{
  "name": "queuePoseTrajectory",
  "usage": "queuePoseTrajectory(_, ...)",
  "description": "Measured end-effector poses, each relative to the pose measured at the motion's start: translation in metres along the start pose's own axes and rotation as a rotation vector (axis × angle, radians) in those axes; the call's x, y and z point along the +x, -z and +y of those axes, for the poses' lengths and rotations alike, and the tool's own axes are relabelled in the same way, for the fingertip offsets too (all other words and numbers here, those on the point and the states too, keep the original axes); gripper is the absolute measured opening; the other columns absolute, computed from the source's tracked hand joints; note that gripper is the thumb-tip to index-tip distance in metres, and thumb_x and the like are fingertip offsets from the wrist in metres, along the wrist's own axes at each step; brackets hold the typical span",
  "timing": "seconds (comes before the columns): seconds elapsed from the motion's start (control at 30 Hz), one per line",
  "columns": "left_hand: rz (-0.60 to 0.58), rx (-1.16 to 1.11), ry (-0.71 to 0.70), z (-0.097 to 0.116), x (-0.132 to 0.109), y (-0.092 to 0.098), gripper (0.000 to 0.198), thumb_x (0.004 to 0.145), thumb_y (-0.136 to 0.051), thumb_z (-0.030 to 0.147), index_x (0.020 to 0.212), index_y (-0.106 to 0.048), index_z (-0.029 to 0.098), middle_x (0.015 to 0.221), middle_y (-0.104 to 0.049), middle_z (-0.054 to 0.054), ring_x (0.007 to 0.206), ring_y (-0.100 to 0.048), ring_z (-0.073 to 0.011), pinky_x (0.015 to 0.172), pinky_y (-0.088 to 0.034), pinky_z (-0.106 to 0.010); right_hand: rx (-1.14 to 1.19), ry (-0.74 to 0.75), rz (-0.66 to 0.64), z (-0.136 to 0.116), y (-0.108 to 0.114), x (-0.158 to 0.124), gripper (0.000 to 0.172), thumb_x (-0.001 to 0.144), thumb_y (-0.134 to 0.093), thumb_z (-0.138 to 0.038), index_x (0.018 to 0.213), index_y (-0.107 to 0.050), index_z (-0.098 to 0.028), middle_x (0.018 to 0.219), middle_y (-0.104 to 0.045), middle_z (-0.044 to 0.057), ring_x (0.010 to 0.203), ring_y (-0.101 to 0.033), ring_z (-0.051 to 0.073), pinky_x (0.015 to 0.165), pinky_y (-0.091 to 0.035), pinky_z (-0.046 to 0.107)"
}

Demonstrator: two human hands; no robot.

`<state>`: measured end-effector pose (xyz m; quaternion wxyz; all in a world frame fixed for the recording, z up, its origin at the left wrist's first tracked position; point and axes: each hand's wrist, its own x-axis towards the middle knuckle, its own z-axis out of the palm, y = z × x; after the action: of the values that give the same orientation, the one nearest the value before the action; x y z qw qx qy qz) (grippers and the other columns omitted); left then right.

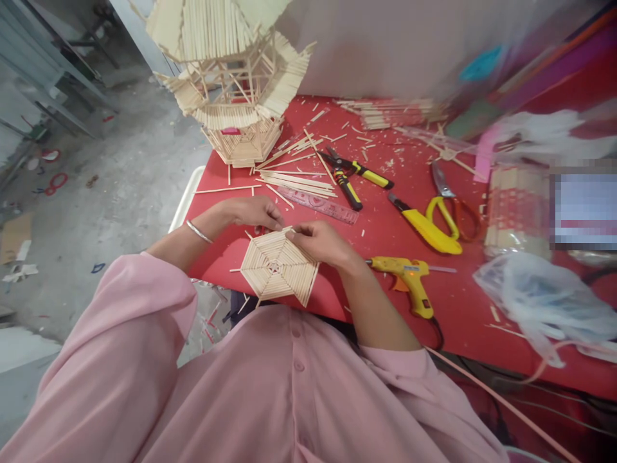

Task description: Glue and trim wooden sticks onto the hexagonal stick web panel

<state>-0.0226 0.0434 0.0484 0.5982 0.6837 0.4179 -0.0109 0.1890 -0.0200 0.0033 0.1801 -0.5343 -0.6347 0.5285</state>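
Observation:
A flat six-sided panel of glued wooden sticks [278, 267] lies at the near edge of the red table [385, 225]. My left hand [255, 212] pinches at its far edge, fingers closed on the sticks there. My right hand [321, 243] grips the panel's upper right corner with curled fingers. A silver bangle sits on my left wrist. Both sleeves are pink.
A tall stick-built tower model [236, 83] stands at the table's far left corner. Loose sticks [296, 180], a pink ruler [321, 206], yellow-handled pliers [354, 177], a yellow knife [427, 228], yellow scissors [446, 206], a yellow glue gun [409, 280] and plastic bags [544, 302] lie around.

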Motion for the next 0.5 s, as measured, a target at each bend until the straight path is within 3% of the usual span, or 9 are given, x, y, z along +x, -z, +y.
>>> queuePoseTrajectory(0.23, 0.004, 0.114, -0.020, 0.006, 0.008, -0.002, 0.017, 0.066, -0.062, 0.009, 0.056, -0.071, 0.019, 0.055, -0.063, 0.000, 0.052, -0.056, -0.0119, 0.051, -0.044, -0.024, 0.051, -0.021, -0.003, -0.005, 0.000, -0.001, 0.031, 0.080, -0.062, -0.049, 0.069, -0.062, -0.021, 0.062, -0.050, -0.005, 0.061, -0.044, 0.012, 0.056, -0.031, 0.027)
queuePoseTrajectory(0.37, 0.069, 0.127, -0.033, 0.006, 0.008, -0.007, 0.016, 0.062, -0.061, 0.006, 0.058, -0.070, 0.018, 0.054, -0.062, 0.001, 0.052, -0.055, -0.0112, 0.051, -0.041, -0.024, 0.035, -0.023, 0.018, -0.007, 0.000, -0.001, 0.028, 0.081, -0.061, -0.046, 0.066, -0.058, -0.021, 0.061, -0.048, -0.005, 0.060, -0.042, 0.012, 0.055, -0.030, 0.027)
queuePoseTrajectory(0.5, 0.194, 0.087, -0.034, 0.007, 0.004, -0.016, 0.016, 0.064, -0.061, 0.004, 0.055, -0.065, 0.017, 0.049, -0.053, 0.004, 0.049, -0.048, -0.0082, 0.048, -0.034, -0.023, 0.045, -0.009, 0.020, -0.005, 0.001, 0.000, 0.026, 0.084, -0.059, -0.043, 0.071, -0.061, -0.021, 0.067, -0.056, -0.002, 0.066, -0.049, 0.014, 0.059, -0.034, 0.027)
